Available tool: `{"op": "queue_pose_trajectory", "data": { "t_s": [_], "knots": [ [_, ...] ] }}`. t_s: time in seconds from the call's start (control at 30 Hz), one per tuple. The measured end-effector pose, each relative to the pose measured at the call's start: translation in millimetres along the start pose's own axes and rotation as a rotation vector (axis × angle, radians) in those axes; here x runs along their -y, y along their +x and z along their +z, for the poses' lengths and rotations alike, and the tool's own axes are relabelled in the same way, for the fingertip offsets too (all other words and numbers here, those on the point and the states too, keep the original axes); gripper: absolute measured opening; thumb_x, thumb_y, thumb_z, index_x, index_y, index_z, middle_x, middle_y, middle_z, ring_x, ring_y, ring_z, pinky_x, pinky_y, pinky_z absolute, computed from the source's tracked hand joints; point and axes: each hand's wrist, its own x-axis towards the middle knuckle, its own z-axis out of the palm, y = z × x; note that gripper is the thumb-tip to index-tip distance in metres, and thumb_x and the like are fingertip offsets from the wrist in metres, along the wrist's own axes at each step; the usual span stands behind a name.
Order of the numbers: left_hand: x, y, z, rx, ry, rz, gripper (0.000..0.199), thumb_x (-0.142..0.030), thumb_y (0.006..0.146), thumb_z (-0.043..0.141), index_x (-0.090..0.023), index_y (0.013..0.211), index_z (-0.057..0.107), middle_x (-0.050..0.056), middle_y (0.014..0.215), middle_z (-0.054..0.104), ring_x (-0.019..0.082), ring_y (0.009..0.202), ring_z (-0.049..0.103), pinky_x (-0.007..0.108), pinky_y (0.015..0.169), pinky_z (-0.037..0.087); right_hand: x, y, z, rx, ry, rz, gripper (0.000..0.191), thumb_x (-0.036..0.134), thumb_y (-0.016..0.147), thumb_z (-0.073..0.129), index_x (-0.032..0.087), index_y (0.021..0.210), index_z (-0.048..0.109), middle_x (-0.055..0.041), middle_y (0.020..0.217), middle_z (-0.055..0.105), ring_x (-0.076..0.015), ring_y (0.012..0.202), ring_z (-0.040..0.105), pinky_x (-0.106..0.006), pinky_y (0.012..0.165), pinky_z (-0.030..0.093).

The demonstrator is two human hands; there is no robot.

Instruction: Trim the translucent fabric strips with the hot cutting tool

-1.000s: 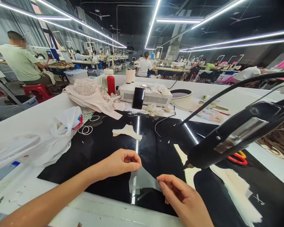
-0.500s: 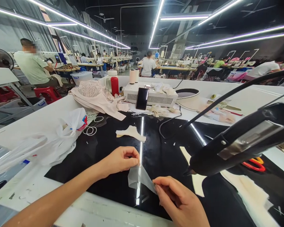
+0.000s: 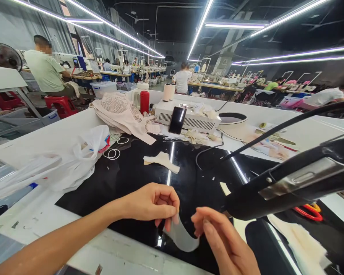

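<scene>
Over the near edge of the glossy black surface (image 3: 126,164), the left hand (image 3: 157,202) pinches a translucent piece (image 3: 185,238) between thumb and fingertips. The right hand (image 3: 226,240), half-spread, fingers loosely curled, is at the piece's right end (its grip there is unclear). Scissors (image 3: 308,214) lie by the surface's right edge.

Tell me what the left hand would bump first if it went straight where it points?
Probably the right hand, since the left hand points across towards it, though depth is hard to judge.
</scene>
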Motion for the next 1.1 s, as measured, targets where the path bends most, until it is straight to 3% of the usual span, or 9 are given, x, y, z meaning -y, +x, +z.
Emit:
{"op": "queue_pose_trajectory", "data": {
  "t_s": [0.07,0.17,0.37,0.6,0.73,0.83,0.97,1.1],
  "knots": [
    [1,-2,4.2,0.055,-0.063,0.038,0.026,-0.038,0.091,0.074,-0.016,0.089,0.06,0.003,0.08,0.071,0.012,0.067,0.069,0.02,0.057,0.05,1,5,-2,-0.005,-0.003,0.01,0.034,0.052,0.101,0.057,0.027,0.116,0.074,-0.0078,0.105,0.081,-0.0223,0.09,0.078,-0.027,0.079,0.066],
    [0,-5,8.8,0.113,-0.121,0.051,0.036,-0.049,0.09,0.077,-0.017,0.089,0.06,0.003,0.079,0.07,0.012,0.066,0.068,0.023,0.063,0.053,2,6,6,0.109,-0.003,0.034,0.036,0.053,0.103,0.052,0.028,0.121,0.069,-0.008,0.115,0.078,-0.0233,0.105,0.076,-0.029,0.088,0.065],
    [-6,-8,8.2,0.125,-0.193,0.063,0.04,-0.053,0.086,0.079,-0.016,0.087,0.062,0.002,0.078,0.067,0.012,0.065,0.064,0.025,0.064,0.054,10,0,22,0.265,0.156,0.191,0.032,0.058,0.1,0.055,0.027,0.098,0.066,0.0013,0.082,0.069,-0.0152,0.069,0.064,-0.024,0.069,0.056],
    [-5,-2,2.8,-0.012,-0.081,0.079,0.035,-0.05,0.094,0.069,-0.016,0.085,0.062,0.0,0.076,0.063,0.011,0.063,0.06,0.026,0.065,0.052,11,2,10,0.177,0.023,0.221,0.027,0.054,0.091,0.07,0.028,0.086,0.071,0.0018,0.077,0.07,-0.0186,0.077,0.067,-0.025,0.075,0.055],
    [5,2,-0.1,-0.106,0.188,0.068,0.022,-0.037,0.094,0.066,-0.016,0.088,0.063,-0.001,0.075,0.064,0.012,0.068,0.06,0.024,0.066,0.05,0,2,5,0.157,-0.172,0.116,0.021,0.05,0.096,0.066,0.031,0.091,0.074,0.0022,0.081,0.071,-0.0181,0.076,0.067,-0.026,0.076,0.055],
    [9,3,-3.3,-0.149,0.501,0.112,0.01,-0.025,0.094,0.065,-0.018,0.092,0.071,0.001,0.085,0.07,0.014,0.076,0.061,0.024,0.071,0.047,-12,4,2,0.154,-0.318,-0.059,0.018,0.043,0.103,0.058,0.032,0.101,0.073,0.0009,0.093,0.074,-0.0187,0.083,0.069,-0.027,0.076,0.054],
    [12,3,-6.7,-0.095,0.876,0.248,0.016,-0.024,0.1,0.065,-0.02,0.091,0.078,0.001,0.089,0.075,0.017,0.088,0.064,0.026,0.085,0.046,-24,6,0,0.14,-0.493,-0.302,0.019,0.032,0.107,0.052,0.029,0.11,0.07,-0.0016,0.096,0.074,-0.0198,0.085,0.071,-0.031,0.076,0.057],
    [14,3,-7.7,-0.127,0.958,0.297,0.023,-0.027,0.1,0.069,-0.018,0.079,0.076,0.001,0.086,0.072,0.016,0.087,0.064,0.025,0.084,0.046,-27,7,0,0.118,-0.639,-0.442,0.023,0.028,0.11,0.045,0.025,0.109,0.067,-0.0026,0.091,0.073,-0.019,0.076,0.071,-0.031,0.067,0.058]
  ]
}}
